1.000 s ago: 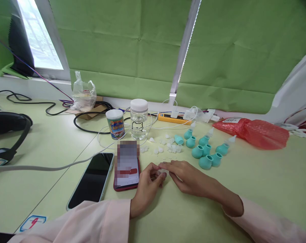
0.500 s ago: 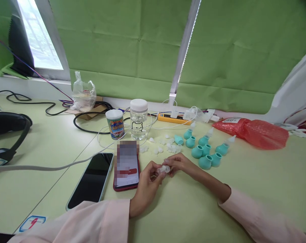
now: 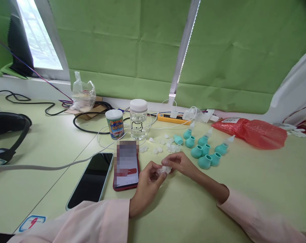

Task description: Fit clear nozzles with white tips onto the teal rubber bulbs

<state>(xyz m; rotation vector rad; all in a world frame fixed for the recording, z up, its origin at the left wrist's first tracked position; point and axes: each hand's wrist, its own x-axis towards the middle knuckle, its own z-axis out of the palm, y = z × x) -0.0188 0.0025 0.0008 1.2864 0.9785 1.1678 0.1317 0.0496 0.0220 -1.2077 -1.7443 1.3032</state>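
Two hands meet over the pale green table point(image 3: 41, 141), and between them we hold one small clear plastic piece point(image 3: 164, 169). Our left hand point(image 3: 146, 185) is curled, thumb and forefinger pinched narrowly on the near end of the piece, while the heel of the hand rests on the table. Our right hand point(image 3: 179, 162) comes in from the other side, its fingers closed on the far end of the same piece, so it sits just above the tabletop, right of the phones.

Just beyond the hands lies a scatter of clear caps point(image 3: 165, 145); they are too small and jumbled for us to count, though there are clearly more than a handful. To their right stand the teal bulbs point(image 3: 205, 152): we count about eight, three of them fitted with clear tips, one lying on its side.

Left of our hands lie two phones: a red phone point(image 3: 126, 165) with a lit screen, and beside it a dark phone point(image 3: 91, 179) with a blank screen. Behind them stand one clear jar point(image 3: 138, 119) with a white lid and one printed can point(image 3: 115, 124). Further out we see one red plastic bag point(image 3: 253, 132), one yellow power strip point(image 3: 171, 118) and one clear bag point(image 3: 83, 93) sitting on a cardboard box.
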